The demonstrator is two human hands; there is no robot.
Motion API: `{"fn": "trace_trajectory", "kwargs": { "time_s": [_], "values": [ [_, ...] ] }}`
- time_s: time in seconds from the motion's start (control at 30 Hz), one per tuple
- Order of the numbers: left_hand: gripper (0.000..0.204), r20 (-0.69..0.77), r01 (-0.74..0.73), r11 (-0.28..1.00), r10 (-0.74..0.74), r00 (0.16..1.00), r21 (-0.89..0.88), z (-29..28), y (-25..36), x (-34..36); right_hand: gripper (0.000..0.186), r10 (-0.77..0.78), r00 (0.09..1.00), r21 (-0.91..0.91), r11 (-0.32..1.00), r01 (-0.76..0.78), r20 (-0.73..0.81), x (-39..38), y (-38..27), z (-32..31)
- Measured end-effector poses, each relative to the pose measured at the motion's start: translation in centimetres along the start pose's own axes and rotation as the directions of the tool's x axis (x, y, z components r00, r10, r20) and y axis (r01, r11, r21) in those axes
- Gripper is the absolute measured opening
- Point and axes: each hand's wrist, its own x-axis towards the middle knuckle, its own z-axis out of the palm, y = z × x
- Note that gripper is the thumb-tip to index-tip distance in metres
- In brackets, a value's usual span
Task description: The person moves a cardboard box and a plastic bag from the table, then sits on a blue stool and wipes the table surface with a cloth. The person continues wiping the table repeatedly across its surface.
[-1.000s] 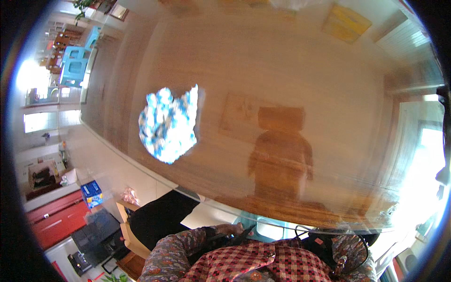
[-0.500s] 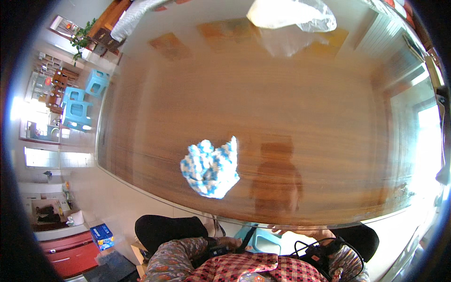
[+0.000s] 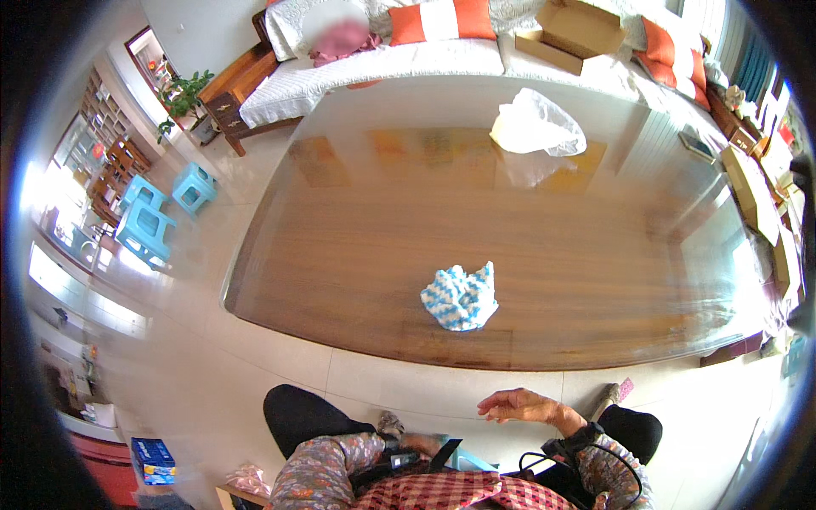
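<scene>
A crumpled blue-and-white striped cloth (image 3: pixel 460 297) lies near the front edge of the glossy brown table (image 3: pixel 382 221). My right hand (image 3: pixel 515 405) hangs in the air just off that edge, its fingers stretched out and holding nothing. The cloth is the nearest thing to it on the tabletop, and they are apart. Low over my lap is my left hand (image 3: pixel 420 444), by a dark strap and the blue stool under me; its fingers do not show clearly. A black band with a cable sits around my right wrist.
A clear plastic bag (image 3: pixel 539 124) with something pale lies at the table's far side. Behind stands a sofa (image 3: pixel 374 68) with orange cushions and an open cardboard box (image 3: pixel 571 36). Blue stools (image 3: pixel 144 229) stand on the left floor; a blue box (image 3: pixel 154 461) is at lower left.
My view has tilted up, bringing the sofa into sight. My right hand has risen from beside the table edge and moved clear of it. The cloth lies as before on the table.
</scene>
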Motion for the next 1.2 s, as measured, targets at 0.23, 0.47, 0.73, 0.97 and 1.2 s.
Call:
{"fn": "trace_trajectory", "kwargs": {
  "time_s": [0.23, 0.47, 0.73, 0.97, 1.2],
  "values": [
    [0.034, -0.3, -0.579, 0.815, 0.558, 0.774, 0.022, -8.6, 6.6, 0.2, 0.036, -0.284, 0.949, -0.063, 0.959, 0.278, -0.134, -4.5, -7.4, 3.4],
    [0.031, -0.518, -0.556, 0.797, 0.586, 0.622, 0.234, -9.5, 18.1, -16.5, 0.037, -0.409, 0.857, -0.076, 0.91, 0.407, -0.314, -8.7, -12.8, 7.5],
    [0.028, -0.863, -0.422, 0.81, 0.492, 0.115, 0.406, -10.4, 24.8, -27.5, 0.035, -0.561, 0.658, -0.097, 0.792, 0.602, -0.502, -6.8, -15.1, 6.6],
    [0.042, -0.631, 0.247, 0.625, 0.773, -0.064, 0.741, -16.6, 30.2, -21.6, 0.026, -0.63, 0.5, 0.02, 0.61, 0.792, -0.594, -5.0, -15.7, 2.4],
    [0.039, -0.568, 0.395, 0.54, 0.821, -0.054, 0.743, -19.4, 28.6, -19.3, 0.023, -0.639, 0.458, 0.075, 0.532, 0.843, -0.617, -4.6, -14.3, -0.7]
  ]
}}
